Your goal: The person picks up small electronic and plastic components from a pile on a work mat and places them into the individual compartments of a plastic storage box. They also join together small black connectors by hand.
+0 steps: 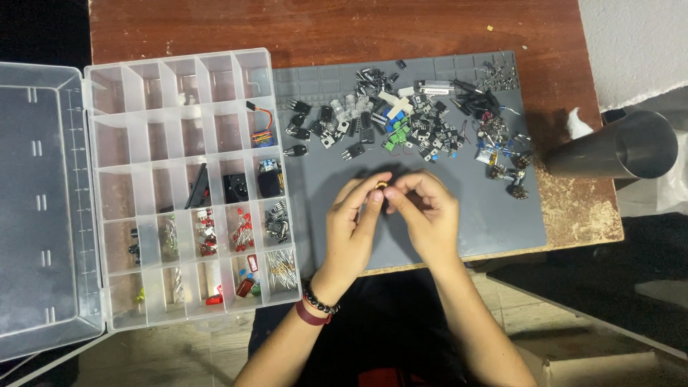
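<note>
My left hand point(352, 223) and my right hand point(428, 213) meet over the middle of a grey work mat point(494, 222). Their fingertips pinch one small component with a yellowish tip point(381, 185) between them; its shape is too small to tell. Behind the hands, a heap of loose electronic parts point(408, 118) lies on the mat: black transistors, green terminal blocks, white pieces, capacitors. A bead bracelet and a dark red band sit on my left wrist.
A clear plastic compartment organiser point(188, 188) stands open at the left, its lid point(39, 204) folded out, with LEDs, resistors and small modules in several cells. A grey metal tube point(616, 149) lies at the right table edge. The wooden table point(344, 29) extends behind.
</note>
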